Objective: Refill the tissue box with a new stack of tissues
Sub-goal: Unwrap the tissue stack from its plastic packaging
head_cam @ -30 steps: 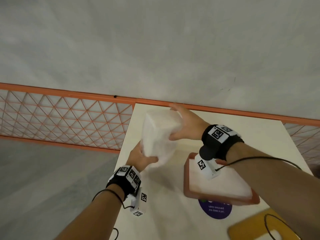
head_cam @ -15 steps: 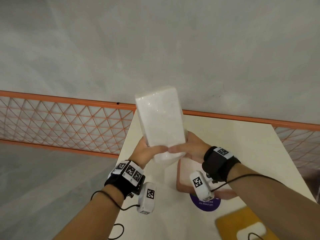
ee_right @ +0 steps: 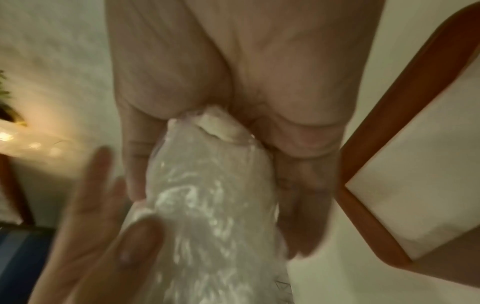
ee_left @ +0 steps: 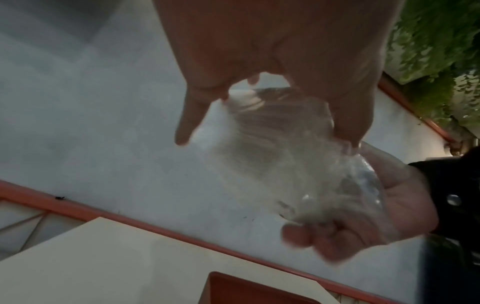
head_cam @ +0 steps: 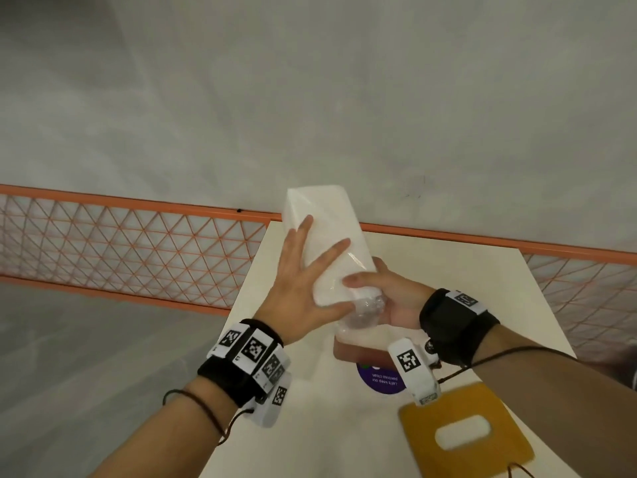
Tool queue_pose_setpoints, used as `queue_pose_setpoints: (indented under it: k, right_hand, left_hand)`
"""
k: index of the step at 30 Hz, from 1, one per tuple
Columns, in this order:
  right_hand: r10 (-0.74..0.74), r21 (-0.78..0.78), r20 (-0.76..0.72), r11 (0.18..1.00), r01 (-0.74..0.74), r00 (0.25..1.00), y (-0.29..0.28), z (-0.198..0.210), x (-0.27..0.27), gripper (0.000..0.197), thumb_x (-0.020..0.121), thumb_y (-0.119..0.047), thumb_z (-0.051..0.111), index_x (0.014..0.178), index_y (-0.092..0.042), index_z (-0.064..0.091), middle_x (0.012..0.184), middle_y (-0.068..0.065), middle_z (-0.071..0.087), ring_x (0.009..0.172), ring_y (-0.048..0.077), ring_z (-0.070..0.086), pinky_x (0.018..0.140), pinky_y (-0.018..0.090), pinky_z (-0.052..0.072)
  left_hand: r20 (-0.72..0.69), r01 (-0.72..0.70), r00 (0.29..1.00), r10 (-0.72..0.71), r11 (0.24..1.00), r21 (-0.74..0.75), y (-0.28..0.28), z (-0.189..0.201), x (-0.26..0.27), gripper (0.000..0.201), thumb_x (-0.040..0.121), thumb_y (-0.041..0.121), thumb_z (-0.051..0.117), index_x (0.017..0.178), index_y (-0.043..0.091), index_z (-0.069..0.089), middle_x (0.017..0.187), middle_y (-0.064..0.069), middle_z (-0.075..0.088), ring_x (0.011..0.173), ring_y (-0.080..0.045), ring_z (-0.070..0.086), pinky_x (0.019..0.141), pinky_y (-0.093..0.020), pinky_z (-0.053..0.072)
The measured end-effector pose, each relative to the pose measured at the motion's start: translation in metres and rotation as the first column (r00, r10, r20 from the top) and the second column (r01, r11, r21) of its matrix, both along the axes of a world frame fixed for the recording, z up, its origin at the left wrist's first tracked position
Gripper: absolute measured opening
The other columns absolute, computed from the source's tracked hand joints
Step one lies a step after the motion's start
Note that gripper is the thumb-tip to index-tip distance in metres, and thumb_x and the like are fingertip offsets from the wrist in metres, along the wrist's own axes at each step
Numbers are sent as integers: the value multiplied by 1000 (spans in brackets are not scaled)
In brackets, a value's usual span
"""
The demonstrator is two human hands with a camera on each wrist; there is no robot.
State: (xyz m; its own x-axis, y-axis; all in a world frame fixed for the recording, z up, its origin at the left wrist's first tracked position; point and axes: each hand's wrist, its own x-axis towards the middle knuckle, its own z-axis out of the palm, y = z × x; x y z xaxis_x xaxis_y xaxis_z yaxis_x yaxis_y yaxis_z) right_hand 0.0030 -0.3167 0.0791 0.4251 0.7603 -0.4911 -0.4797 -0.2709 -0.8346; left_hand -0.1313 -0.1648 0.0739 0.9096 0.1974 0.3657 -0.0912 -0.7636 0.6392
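A white tissue pack [head_cam: 324, 236] in clear plastic wrap stands tilted in the air above the table. My left hand [head_cam: 303, 270] lies flat on its left face with the fingers spread and straight. My right hand [head_cam: 386, 298] grips the pack's lower end, thumb on top, where the wrap [head_cam: 365, 307] is crumpled. The left wrist view shows that loose wrap [ee_left: 298, 164] bunched in the right hand [ee_left: 363, 226]. In the right wrist view the wrapped pack [ee_right: 207, 205] fills the palm. Below the pack sits the orange-brown tissue box base [head_cam: 358, 353], white inside [ee_right: 415, 185].
The yellow box lid [head_cam: 462, 432] with an oval slot lies at the near right of the cream table [head_cam: 465, 288]. A purple round sticker [head_cam: 379, 377] lies in front of the box base. An orange mesh railing [head_cam: 120, 250] runs behind and to the left.
My left hand has let go of the pack's lower end and now lies spread flat on its side. The right hand still holds the bottom, and the pack has tilted slightly.
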Motion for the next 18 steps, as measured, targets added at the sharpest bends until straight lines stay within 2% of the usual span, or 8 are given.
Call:
queue_pose_setpoints:
  k: [3,5,7,9,12,14,16,18]
  right_hand:
    - [-16,-49,68,999,20,998,-9,1,-8,76,72,-40,79,133,-39,34,126,6,59,110,28,60,85,41,48]
    - [44,-52,105,998,-39,993,-13,4,-12,77,69,-56,74,134,-33,40,115,4,59,98,22,58,76,32,43]
    - [147,-55,125,988,-141,981,-18,11,-16,72,70,-63,69,128,-27,51,100,2,59,84,17,55,66,25,41]
    - [241,-86,173,970,-229,955,-19,16,-19,64,72,-53,72,127,-27,55,105,5,64,88,17,58,65,24,47]
    - [277,-183,309,956,-229,910,-10,13,-29,59,74,-39,77,127,-20,59,118,11,68,106,21,65,86,36,56]
    - [225,-207,334,965,-162,915,2,8,-41,55,77,-36,77,126,-17,58,118,10,68,108,24,65,85,37,57]
    - [185,-205,318,971,-123,930,15,2,-52,60,74,-38,79,125,-16,57,119,11,66,108,26,64,77,35,59]
    - [160,-202,310,974,-100,937,27,-6,-58,62,69,-39,81,122,-14,60,119,13,65,108,27,64,71,34,60]
  left_hand:
    - [-120,-20,993,3,990,-139,-8,6,-6,62,75,45,75,133,43,53,163,8,4,150,-19,-10,123,-44,2]
    - [-231,-105,971,58,975,-195,-12,11,-12,55,79,40,75,130,46,54,162,7,13,151,-17,2,123,-40,6]
    - [-275,-204,954,115,925,-320,-12,14,-21,50,80,40,74,126,48,58,159,7,25,148,-13,20,121,-39,19]
    - [-299,-263,946,124,832,-489,-13,13,-30,43,81,40,74,121,48,63,154,7,37,140,-11,37,114,-42,35]
    - [-384,-337,919,92,689,-642,-14,11,-41,32,84,37,71,116,40,68,128,4,63,111,-20,64,87,-49,58]
    - [-450,-403,889,88,619,-674,-12,12,-46,27,86,37,67,112,34,70,114,-1,70,101,-23,68,78,-49,60]
    - [-531,-471,845,65,562,-680,-5,9,-49,25,86,40,65,109,30,70,114,-4,69,100,-26,66,73,-48,61]
    - [-623,-536,782,26,539,-650,4,3,-50,26,85,43,65,105,26,68,117,-8,64,102,-31,62,73,-53,60]
